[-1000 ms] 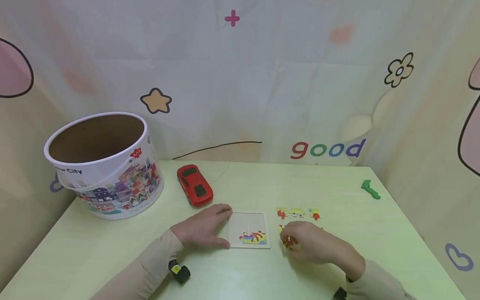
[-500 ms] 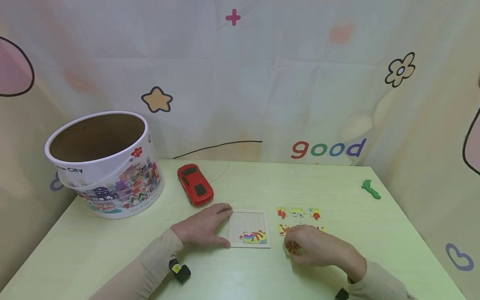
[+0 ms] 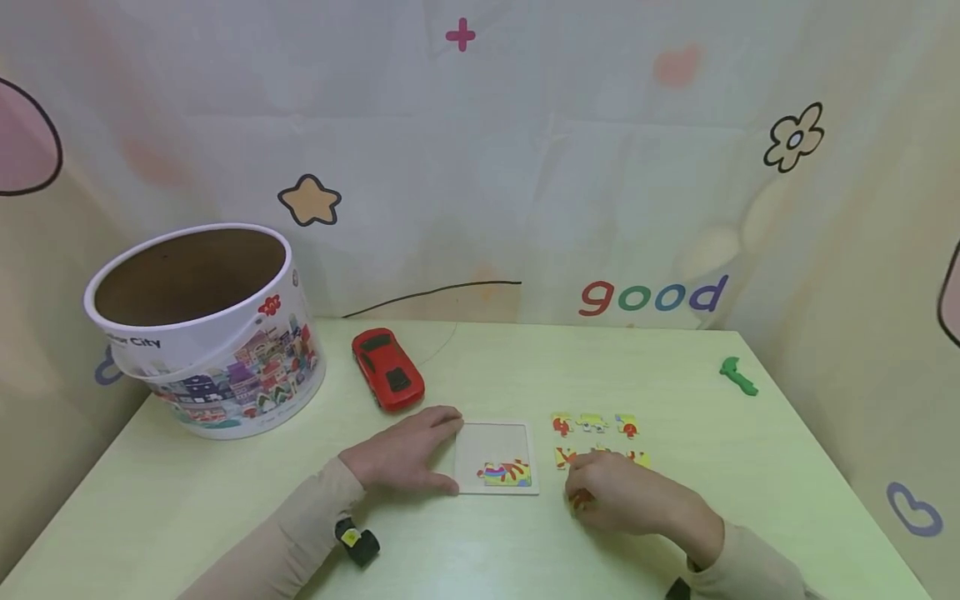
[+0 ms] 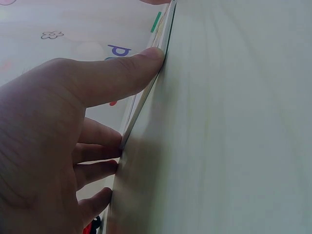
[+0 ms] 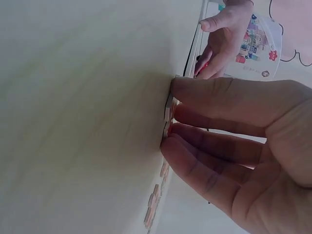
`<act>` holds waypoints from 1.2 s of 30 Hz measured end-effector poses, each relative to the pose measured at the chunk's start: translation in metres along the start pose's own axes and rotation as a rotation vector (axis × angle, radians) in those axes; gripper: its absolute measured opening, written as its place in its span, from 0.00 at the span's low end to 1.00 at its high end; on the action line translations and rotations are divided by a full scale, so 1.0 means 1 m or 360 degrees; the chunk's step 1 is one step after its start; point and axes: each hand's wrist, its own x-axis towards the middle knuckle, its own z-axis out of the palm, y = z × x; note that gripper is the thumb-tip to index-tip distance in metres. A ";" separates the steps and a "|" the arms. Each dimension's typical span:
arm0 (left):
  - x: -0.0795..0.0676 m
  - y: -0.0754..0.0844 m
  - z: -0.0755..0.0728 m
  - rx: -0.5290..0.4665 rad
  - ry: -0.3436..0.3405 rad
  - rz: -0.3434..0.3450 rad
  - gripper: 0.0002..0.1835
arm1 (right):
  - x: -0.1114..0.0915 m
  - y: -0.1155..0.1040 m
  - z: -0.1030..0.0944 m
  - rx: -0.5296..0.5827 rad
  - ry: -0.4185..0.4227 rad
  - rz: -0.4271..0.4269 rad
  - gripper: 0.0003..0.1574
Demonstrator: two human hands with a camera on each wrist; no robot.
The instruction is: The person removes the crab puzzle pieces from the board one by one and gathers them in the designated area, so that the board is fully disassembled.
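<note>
In the head view, my left hand (image 3: 405, 454) rests at the left edge of a pale square puzzle tray (image 3: 487, 446). Its thumb touches near the tray's lower left corner and its fingers lie along the same side, also seen in the left wrist view. Joined yellow and red puzzle pieces (image 3: 510, 474) fill the tray's lower right. To the right, my right hand (image 3: 630, 496) pinches a red-patterned puzzle piece (image 3: 581, 500) at the table surface, its fingers partly covering it. Rows of loose puzzle pieces (image 3: 592, 423) lie just beyond; the hand hides part of the nearer row.
A red toy car (image 3: 388, 369) stands behind the left hand. At the back left is a large white bucket (image 3: 225, 367) with a city print. A small green toy hammer-like piece (image 3: 738, 377) lies at the far right. A printed curtain rises behind the table (image 3: 480, 367).
My right hand has shifted slightly toward the front with the puzzle piece, uncovering more of the row beyond it. The left hand and the tray stay put.
</note>
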 end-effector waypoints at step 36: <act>-0.001 -0.001 -0.001 0.0003 0.0013 0.0028 0.48 | 0.015 -0.004 -0.001 0.0124 0.0162 -0.0011 0.16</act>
